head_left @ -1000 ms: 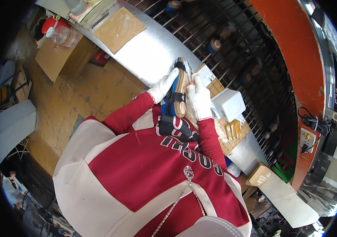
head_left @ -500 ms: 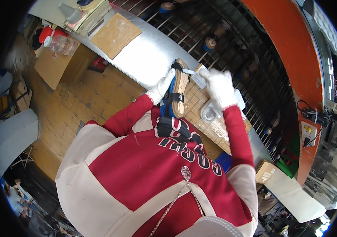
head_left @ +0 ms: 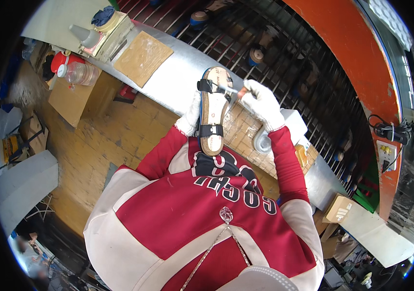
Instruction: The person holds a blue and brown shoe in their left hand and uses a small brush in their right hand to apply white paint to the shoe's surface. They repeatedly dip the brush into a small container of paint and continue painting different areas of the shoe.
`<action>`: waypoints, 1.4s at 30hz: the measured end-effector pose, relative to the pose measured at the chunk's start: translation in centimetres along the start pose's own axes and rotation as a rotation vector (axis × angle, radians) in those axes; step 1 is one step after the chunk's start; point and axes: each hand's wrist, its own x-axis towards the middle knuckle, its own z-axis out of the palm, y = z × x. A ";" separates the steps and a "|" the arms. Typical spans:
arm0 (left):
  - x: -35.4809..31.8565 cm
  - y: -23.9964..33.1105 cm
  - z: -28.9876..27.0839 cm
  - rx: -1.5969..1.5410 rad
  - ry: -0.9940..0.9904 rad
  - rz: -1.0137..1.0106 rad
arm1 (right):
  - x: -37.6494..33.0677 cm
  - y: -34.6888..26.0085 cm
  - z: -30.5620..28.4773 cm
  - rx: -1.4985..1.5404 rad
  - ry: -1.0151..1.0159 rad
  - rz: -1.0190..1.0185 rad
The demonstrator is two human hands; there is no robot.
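Note:
My left hand, in a white glove, grips the edge of a sandal with a cork-coloured sole edge, pale footbed and black straps. Blue shows along its side, and my fingers behind it are hidden. Over the upper strap, my gloved right hand is closed around a small tool with a reddish-brown handle. The tool's thin pale shaft points at the strap; its tip is blurred. Below that hand, a round clear dish rests on a tiled-pattern board.
Behind the metal bench runs a rack of metal bars with several shoes on it. A brown sheet lies on the bench at far left. An orange frame rises at right, with a socket box.
The sandal has turned so its footbed faces up more and has shifted slightly left. My right hand has moved a little left, and its tool now reaches the upper strap.

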 end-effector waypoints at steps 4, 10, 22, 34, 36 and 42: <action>-0.8 0.7 0.5 0.167 -0.115 0.072 | -0.3 -1.0 -0.1 -0.363 0.310 -0.214; 1.0 -0.7 -1.0 0.118 -0.116 -0.101 | -8.4 -0.3 3.3 -0.754 0.658 -0.413; -4.9 6.7 10.6 0.084 -0.175 0.784 | -24.2 12.4 1.9 -0.383 0.904 0.394; -7.0 11.5 7.3 0.281 -0.084 0.741 | -21.4 14.1 1.1 -1.019 0.861 0.214; -7.1 11.9 6.7 0.310 -0.068 0.752 | -21.2 14.0 1.1 -1.044 0.798 0.250; -7.5 11.8 5.7 0.423 -0.042 0.770 | -21.2 13.9 1.0 -0.972 0.709 0.314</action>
